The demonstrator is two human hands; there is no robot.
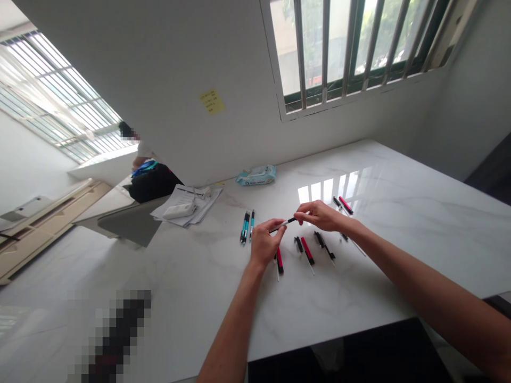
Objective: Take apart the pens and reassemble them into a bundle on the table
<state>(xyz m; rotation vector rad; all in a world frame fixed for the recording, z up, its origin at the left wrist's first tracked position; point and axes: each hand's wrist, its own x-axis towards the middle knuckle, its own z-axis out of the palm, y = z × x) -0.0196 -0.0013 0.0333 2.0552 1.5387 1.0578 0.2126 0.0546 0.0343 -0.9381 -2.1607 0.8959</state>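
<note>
Pinching a slim black-and-white pen (pixel 284 224) from either end, the left hand (pixel 265 242) and the right hand (pixel 319 216) hold it just above the white marble worktop (pixel 399 229), their fingertips closed narrowly on the barrel. It likely weighs very little and feels stiff, but its smooth, thin plastic could roll or slip, and the fine tip looks the most fragile part. The surest hold would seem to be on the thicker barrel, away from that tip. Just below the hands lie red-and-black pen parts (pixel 307 251) and black pen parts (pixel 324 244) in a loose row, with teal-and-black pens (pixel 245 227) bunched to the left. Farther off are a packet of wet wipes (pixel 255 175) and loose papers (pixel 186 206) under a white pouch (pixel 179 210), while another person (pixel 136 146) stands beyond the worktop near a black bag (pixel 154 183).
</note>
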